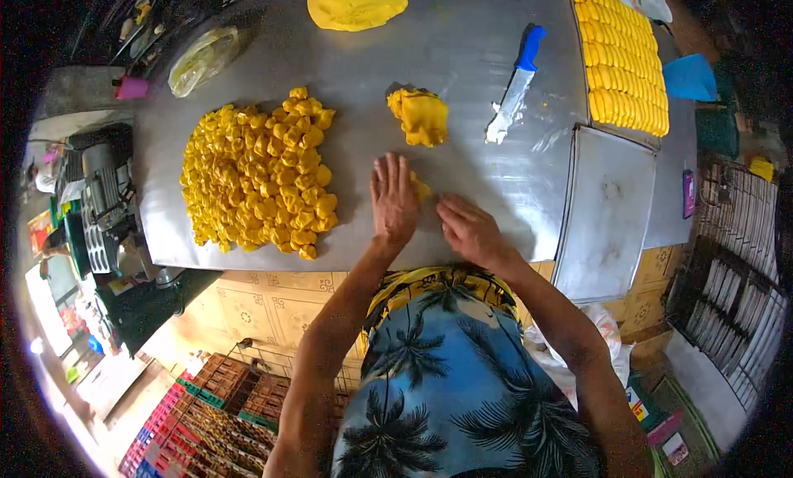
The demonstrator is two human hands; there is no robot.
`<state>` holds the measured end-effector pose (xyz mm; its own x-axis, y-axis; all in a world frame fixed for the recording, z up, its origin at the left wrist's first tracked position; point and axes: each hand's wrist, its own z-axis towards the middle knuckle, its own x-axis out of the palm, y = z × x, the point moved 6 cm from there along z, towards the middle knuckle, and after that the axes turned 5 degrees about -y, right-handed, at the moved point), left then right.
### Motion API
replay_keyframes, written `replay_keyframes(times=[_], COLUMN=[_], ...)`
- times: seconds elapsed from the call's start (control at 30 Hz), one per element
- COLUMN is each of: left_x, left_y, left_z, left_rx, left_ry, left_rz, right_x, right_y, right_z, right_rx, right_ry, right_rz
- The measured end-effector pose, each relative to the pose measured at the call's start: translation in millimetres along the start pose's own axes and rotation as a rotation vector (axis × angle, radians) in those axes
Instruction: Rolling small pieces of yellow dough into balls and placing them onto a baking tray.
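Observation:
My left hand (394, 199) lies palm down on the metal table, fingers stretched forward. Just right of its fingers shows a small flattened piece of yellow dough (420, 187), partly hidden by that hand. On the other side of the piece is my right hand (472, 231), low over the tabletop, its fingers loosely bent and pointing left, with nothing seen in them. Beyond both hands sits a lump of yellow dough (422, 118). To the left is a wide heap of small yellow dough pieces (258, 180).
A blue-handled knife (520, 81) with white paste on its blade lies right of the lump. A tray of yellow dough rolls (625, 65) stands at far right, a bare metal tray (605, 209) nearer. At the back are a large dough mass (355, 3) and a plastic bag (202, 61).

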<state>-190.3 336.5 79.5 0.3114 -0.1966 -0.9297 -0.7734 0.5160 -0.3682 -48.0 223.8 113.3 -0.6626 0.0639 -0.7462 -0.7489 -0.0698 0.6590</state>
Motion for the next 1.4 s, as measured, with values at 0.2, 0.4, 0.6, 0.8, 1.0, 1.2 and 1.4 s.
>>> replay_keyframes(times=[0.2, 0.4, 0.6, 0.8, 1.0, 1.2, 1.4], left_x=[12.9, 2.8, -13.2, -50.6, -35.5, -68.5, -22.8], left_y=[-19.7, -23.3, -20.4, 90.8, 194.0, 116.8, 45.1], left_z=[-14.3, -20.7, -41.5, 8.1, 140.9, 90.5, -6.2], left_rx=[-0.134, -0.193, -0.054, 0.092, -0.103, -0.09, -0.604], left_ry=[0.077, 0.065, 0.078, -0.318, 0.132, 0.048, 0.122], left_rz=[0.198, 0.101, 0.06, 0.094, 0.08, -0.344, -1.168], right_x=[-21.7, -4.3, 20.0, 27.3, -1.5, -109.9, -174.5], right_y=[-25.5, -13.4, -2.9, -15.2, -14.6, -146.6, -265.4], right_z=[16.8, 66.5, 81.2, 30.6, -1.5, -58.4, -64.9], right_rx=[0.036, -0.118, -0.368, -0.53, 0.138, 0.672, 0.836], right_ry=[-0.076, -0.124, 0.012, -0.001, -0.257, -0.958, -1.045], right_rz=[0.102, 0.282, 0.138, -0.047, 0.002, 0.61, 0.302])
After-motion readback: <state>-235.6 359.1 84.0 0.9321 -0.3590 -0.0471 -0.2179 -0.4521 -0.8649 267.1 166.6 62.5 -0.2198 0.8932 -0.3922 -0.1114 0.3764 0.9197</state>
